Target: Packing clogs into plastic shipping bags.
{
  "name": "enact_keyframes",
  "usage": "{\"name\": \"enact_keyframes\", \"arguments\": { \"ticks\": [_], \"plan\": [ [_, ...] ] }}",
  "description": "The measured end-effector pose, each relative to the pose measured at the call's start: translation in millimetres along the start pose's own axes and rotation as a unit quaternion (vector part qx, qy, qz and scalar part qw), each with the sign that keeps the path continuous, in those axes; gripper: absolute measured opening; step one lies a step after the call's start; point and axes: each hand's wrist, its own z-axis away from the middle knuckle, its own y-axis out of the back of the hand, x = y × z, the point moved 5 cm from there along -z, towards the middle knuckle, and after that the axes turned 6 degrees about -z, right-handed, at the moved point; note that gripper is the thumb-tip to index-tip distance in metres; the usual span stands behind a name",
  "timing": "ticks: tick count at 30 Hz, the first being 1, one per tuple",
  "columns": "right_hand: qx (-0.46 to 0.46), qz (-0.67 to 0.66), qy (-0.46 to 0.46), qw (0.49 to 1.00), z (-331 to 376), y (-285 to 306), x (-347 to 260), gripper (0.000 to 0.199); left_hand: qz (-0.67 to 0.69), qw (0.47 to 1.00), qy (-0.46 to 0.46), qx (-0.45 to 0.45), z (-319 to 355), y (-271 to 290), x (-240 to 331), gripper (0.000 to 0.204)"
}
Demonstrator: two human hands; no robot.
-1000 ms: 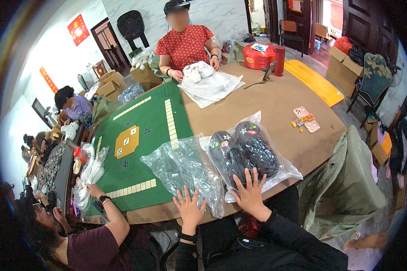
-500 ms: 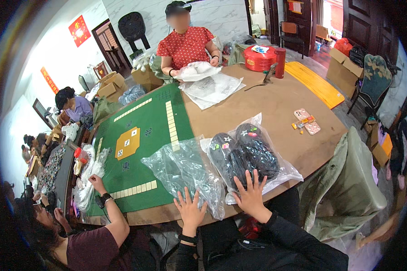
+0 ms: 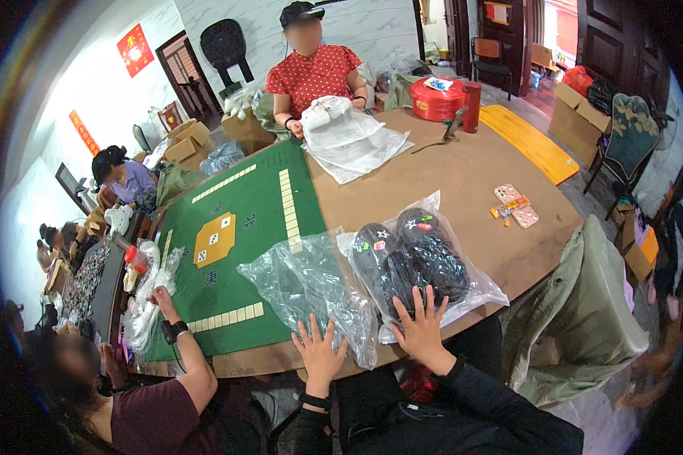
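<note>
My right hand (image 3: 421, 330) lies open, fingers spread, at the near edge of a clear plastic bag (image 3: 479, 282). Inside that bag are black clogs (image 3: 372, 244) decorated with small star, pink and green charms. My left hand (image 3: 319, 350) is also open, palm down, with its fingertips at the near edge of a flat, crumpled clear plastic bag (image 3: 300, 280). Neither hand is closed on anything. The flat bag lies just left of the bagged clogs and partly covers the green printed mat.
Across the brown table (image 3: 463, 182), a person in red dotted clothing holds a white plastic bag (image 3: 349, 144). A red round container (image 3: 438, 98), a red cylinder (image 3: 470, 108) and a patterned phone (image 3: 517, 206) lie rightward. At left, another person's hand (image 3: 162, 301) touches white plastic.
Both my hands and the bagged clogs stay in place. The person opposite has shifted the white bag lower and nearer. The person at left has turned their head.
</note>
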Motion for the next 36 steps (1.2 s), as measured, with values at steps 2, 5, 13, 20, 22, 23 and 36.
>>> {"name": "enact_keyframes", "arguments": {
  "ticks": [2, 5, 13, 20, 22, 23, 36],
  "plan": [
    [0.001, 0.000, -0.002, 1.000, -1, 1, 2, 0.064, 0.004, 1.000, -0.003, 0.001, -3, 0, 1, 0.058],
    [-0.001, -0.003, -0.004, 1.000, -1, 0, 2, 0.062, 0.010, 1.000, -0.002, -0.004, -1, 4, 0, 0.059],
    [-0.025, -0.007, -0.005, 1.000, 1, 0, -1, 0.062, 0.015, 1.000, 0.004, 0.012, 0, 0, -2, 0.055],
    [-0.015, 0.013, 0.019, 1.000, 0, -4, 0, 0.067, 0.020, 1.000, 0.006, 0.003, 0, 0, -3, 0.054],
    [-0.028, 0.002, 0.010, 1.000, 2, -4, 0, 0.068, 0.023, 1.000, 0.012, -0.003, -1, 2, -2, 0.055],
    [-0.031, 0.005, 0.008, 0.999, 4, -2, 0, 0.069, 0.019, 1.000, 0.009, -0.010, 0, 1, -1, 0.055],
    [-0.014, -0.012, -0.004, 1.000, 2, -4, 3, 0.062, 0.030, 0.999, 0.008, -0.006, -2, 7, 0, 0.056]
  ]
}}
